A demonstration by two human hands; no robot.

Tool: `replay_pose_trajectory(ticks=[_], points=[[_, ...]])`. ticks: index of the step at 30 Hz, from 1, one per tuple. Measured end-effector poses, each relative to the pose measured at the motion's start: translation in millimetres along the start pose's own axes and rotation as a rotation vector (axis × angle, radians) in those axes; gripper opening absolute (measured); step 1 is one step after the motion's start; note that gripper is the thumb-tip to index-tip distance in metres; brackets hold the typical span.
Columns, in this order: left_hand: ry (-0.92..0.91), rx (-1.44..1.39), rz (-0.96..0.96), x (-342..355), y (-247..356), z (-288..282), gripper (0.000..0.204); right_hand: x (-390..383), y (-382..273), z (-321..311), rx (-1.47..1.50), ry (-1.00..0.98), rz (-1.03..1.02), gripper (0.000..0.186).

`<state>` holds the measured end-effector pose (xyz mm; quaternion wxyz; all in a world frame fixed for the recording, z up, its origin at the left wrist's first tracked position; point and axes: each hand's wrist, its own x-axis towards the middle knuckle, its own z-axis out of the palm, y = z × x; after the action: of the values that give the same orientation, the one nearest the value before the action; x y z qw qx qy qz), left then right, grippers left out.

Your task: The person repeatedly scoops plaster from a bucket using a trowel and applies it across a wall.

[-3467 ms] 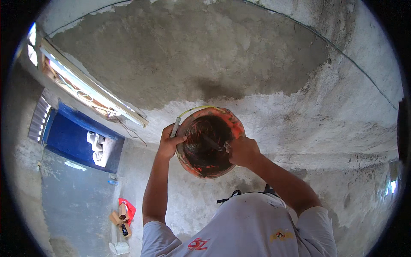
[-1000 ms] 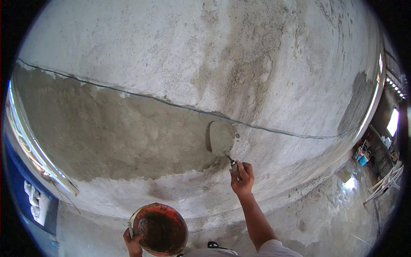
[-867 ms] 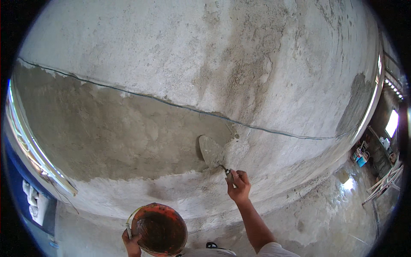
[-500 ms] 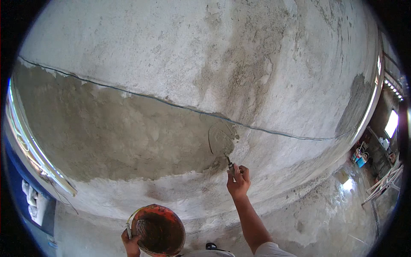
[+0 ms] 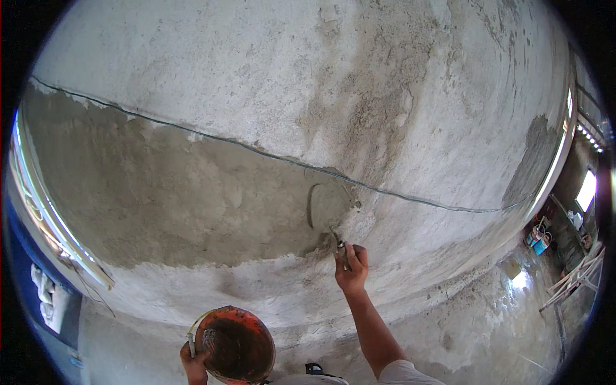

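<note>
Below the cable [image 5: 269, 154], the right grip [image 5: 352, 271] clamps the trowel [image 5: 341, 244]: sweep it near-flat, pressing evenly. The left grip [image 5: 195, 366], clamped on the bucket [image 5: 255, 324] by its handle, should steady it.

Short whitish sleeve [image 5: 407, 373] above a bare right forearm [image 5: 377, 330] and ungloved right hand [image 5: 351, 272]

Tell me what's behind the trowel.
Grey plaster shows above and left of the trowel in the right hand, with a dark shadow along the trowel's left edge. The patch directly behind is covered, so it can't be seen.
</note>
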<state>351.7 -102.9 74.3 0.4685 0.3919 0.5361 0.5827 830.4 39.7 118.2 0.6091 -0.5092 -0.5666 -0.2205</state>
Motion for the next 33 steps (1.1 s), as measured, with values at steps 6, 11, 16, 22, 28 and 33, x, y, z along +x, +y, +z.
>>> replay_pose_trajectory(ticks=[6,11,16,22,28,33], points=[[0.078,-0.083,-0.01,-4,-12,-8,0.049,-26,-11,-11,0.035,-0.042,-0.016,0.049],[0.126,-0.092,0.012,-4,-24,-14,0.055,-11,0,-15,-0.022,0.106,0.06,0.048],[0.015,-0.082,-0.037,2,-27,-13,0.062,-12,6,2,0.029,0.059,0.062,0.048],[0.09,-0.122,-0.011,-7,-14,-3,0.061,-27,-16,4,0.093,-0.074,0.044,0.049],[0.071,-0.138,-0.003,-4,-34,-26,0.06,3,-2,-2,-0.109,0.135,-0.005,0.044],[0.252,-0.034,0.008,-17,-15,-5,0.054,-28,0,-11,-0.146,-0.049,0.034,0.047]])
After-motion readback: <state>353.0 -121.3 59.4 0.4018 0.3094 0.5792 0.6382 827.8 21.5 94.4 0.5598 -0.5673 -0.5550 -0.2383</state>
